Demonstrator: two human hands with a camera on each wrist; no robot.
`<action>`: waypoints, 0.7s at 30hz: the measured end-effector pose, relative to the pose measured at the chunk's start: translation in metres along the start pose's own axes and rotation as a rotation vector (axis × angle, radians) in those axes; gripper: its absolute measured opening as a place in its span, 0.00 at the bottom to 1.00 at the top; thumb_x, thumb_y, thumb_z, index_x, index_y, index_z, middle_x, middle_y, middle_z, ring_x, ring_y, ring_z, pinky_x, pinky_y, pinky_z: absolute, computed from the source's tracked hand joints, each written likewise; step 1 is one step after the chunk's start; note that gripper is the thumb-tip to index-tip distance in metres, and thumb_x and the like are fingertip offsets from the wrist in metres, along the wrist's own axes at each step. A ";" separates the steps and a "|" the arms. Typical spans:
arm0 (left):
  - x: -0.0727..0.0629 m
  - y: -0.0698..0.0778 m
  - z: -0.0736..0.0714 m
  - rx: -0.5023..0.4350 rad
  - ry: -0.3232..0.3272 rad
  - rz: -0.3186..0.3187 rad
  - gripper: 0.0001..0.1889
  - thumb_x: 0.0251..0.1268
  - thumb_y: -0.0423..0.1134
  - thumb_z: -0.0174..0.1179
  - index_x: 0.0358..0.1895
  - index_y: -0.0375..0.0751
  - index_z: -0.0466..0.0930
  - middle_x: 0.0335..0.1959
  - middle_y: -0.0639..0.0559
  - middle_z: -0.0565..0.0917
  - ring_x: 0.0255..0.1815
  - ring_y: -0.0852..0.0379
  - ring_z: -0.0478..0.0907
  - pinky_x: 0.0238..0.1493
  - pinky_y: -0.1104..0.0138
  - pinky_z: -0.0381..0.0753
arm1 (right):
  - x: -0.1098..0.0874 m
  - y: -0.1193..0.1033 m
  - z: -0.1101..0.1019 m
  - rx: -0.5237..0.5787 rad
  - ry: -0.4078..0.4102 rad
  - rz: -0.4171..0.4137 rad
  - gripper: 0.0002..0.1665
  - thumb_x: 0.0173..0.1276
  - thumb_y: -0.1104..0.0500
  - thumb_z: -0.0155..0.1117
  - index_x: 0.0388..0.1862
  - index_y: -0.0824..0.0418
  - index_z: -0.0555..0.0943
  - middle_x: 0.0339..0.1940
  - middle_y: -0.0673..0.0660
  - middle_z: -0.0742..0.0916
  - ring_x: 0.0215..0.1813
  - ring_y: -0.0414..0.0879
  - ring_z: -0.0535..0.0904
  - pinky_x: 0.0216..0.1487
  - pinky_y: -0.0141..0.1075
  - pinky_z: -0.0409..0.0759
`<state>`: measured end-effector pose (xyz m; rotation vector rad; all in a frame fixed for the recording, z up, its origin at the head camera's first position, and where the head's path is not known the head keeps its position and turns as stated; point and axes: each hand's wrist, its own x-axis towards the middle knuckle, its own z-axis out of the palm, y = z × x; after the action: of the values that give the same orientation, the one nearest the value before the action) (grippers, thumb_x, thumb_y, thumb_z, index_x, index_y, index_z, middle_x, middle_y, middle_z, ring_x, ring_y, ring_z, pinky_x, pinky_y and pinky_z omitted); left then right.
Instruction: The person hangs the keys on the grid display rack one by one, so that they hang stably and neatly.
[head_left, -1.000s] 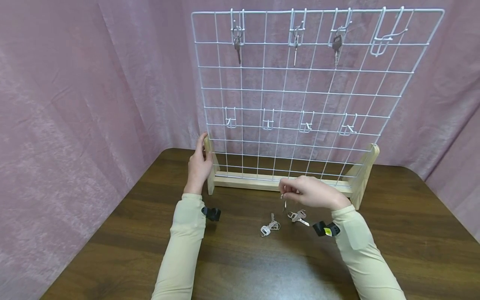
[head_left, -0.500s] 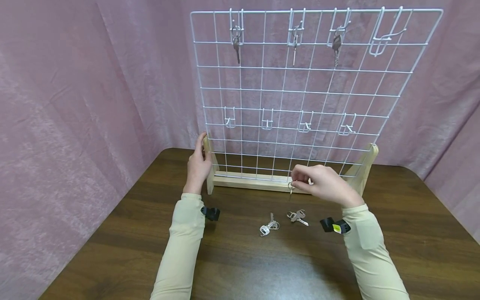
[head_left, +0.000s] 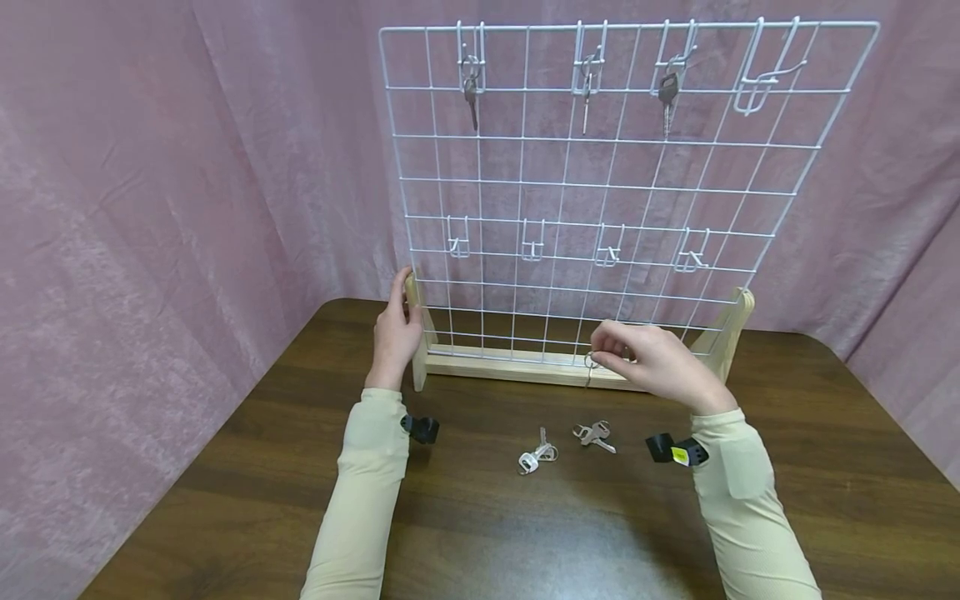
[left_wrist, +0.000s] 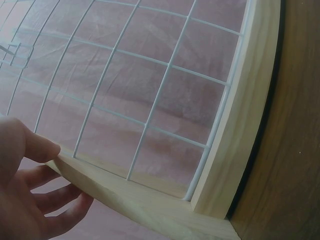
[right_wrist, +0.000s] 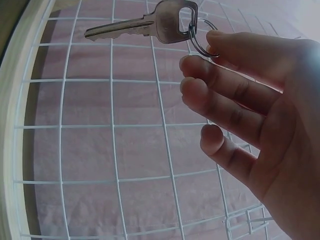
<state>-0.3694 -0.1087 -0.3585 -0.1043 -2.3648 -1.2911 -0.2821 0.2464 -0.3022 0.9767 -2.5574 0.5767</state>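
Note:
My right hand (head_left: 656, 358) pinches a metal key ring (right_wrist: 192, 39) between thumb and index finger, in front of the lower part of a white wire grid (head_left: 567, 181). A single silver key (right_wrist: 170, 21) dangles from that ring; its other fingers are bent loosely below. At the grid's left end, my left hand (head_left: 397, 333) holds the wooden side post (left_wrist: 115, 192) of the stand, thumb on one side and fingers on the other. Two more keys with rings, one nearer (head_left: 528, 461) and one farther right (head_left: 597, 435), lie on the table under the right hand.
Three keys hang on the grid's top hooks: left key (head_left: 471, 90), middle key (head_left: 587, 92), right key (head_left: 667, 90). A long hook (head_left: 761, 81) sits at top right. Several short hooks (head_left: 533, 250) form a lower row. The stand's right post (head_left: 735, 321) stands beyond the right hand.
My right hand has risen from over the table keys and moved right with its key, toward the grid's lower part. The left hand has stayed on the post.

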 end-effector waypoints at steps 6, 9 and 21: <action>0.000 0.000 0.000 0.001 0.001 0.006 0.31 0.73 0.35 0.46 0.74 0.67 0.53 0.67 0.36 0.73 0.53 0.37 0.81 0.47 0.45 0.81 | -0.001 0.000 -0.001 -0.010 0.042 -0.020 0.07 0.64 0.63 0.66 0.36 0.52 0.78 0.27 0.43 0.83 0.31 0.32 0.76 0.33 0.31 0.75; 0.000 0.001 0.000 0.000 0.000 0.006 0.31 0.73 0.35 0.46 0.74 0.67 0.52 0.67 0.37 0.73 0.52 0.37 0.81 0.46 0.45 0.82 | -0.001 0.000 -0.001 -0.007 0.032 -0.016 0.07 0.64 0.64 0.65 0.37 0.53 0.78 0.28 0.44 0.83 0.32 0.34 0.77 0.33 0.32 0.76; 0.001 0.000 0.001 0.008 0.016 0.008 0.31 0.73 0.35 0.46 0.73 0.68 0.53 0.66 0.37 0.74 0.52 0.38 0.81 0.44 0.46 0.82 | 0.000 0.003 -0.003 -0.008 0.099 -0.024 0.06 0.64 0.66 0.64 0.37 0.56 0.80 0.28 0.45 0.86 0.31 0.34 0.79 0.32 0.32 0.77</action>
<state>-0.3706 -0.1082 -0.3586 -0.1008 -2.3537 -1.2742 -0.2835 0.2503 -0.3007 0.9507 -2.4556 0.5924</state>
